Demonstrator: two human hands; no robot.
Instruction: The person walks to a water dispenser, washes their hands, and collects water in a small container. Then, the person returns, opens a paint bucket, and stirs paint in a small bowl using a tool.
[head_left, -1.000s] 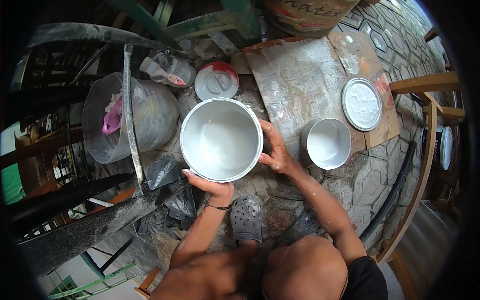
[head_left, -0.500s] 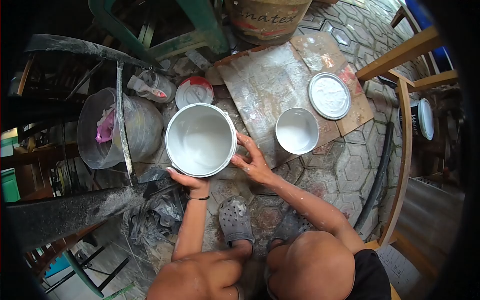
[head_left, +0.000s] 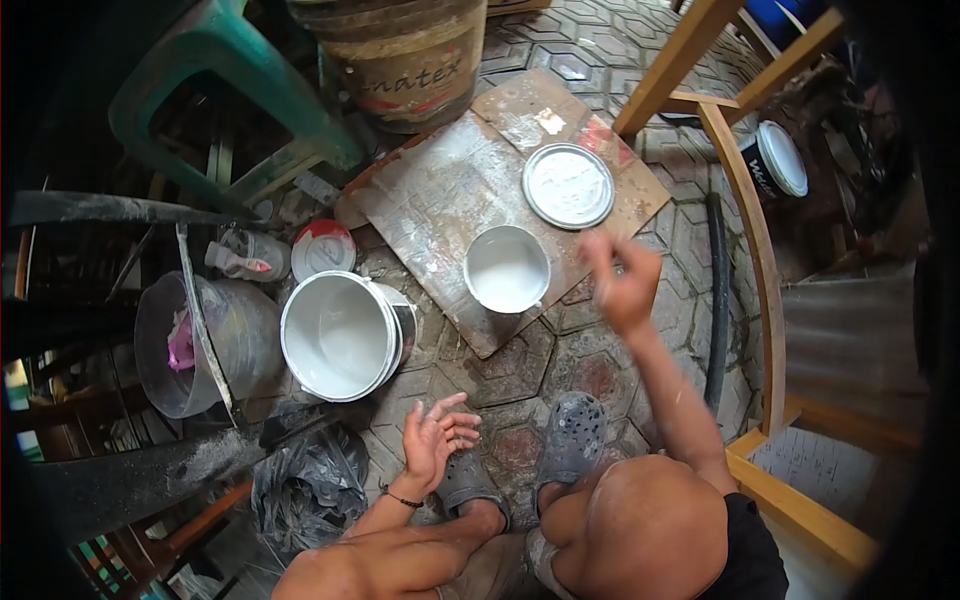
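Note:
My left hand (head_left: 437,442) hovers above my shoe with its fingers spread and nothing in it. The large white paint bucket (head_left: 403,325) stands to its upper left, apart from the hand. My right hand (head_left: 626,285) is raised at the right, near the edge of the cardboard; its fingers are blurred by motion. Just above it lies a round lid (head_left: 568,187) smeared with white. Left of that hand, a smaller white tub (head_left: 505,246) with white paint inside stands on the stained cardboard (head_left: 425,200). Neither hand touches a container.
A red-rimmed lid (head_left: 323,250), a clear jar with a brush (head_left: 250,256) and a cloudy plastic bucket (head_left: 235,340) stand at left. Behind are a green stool (head_left: 225,70) and a big tub (head_left: 405,75). A wooden frame (head_left: 755,250) and a black hose (head_left: 717,300) lie right.
Both hands have let go of the large bucket, which now stands on the floor at left. My left hand drew back toward my knees; my right hand moved right. The view has shifted.

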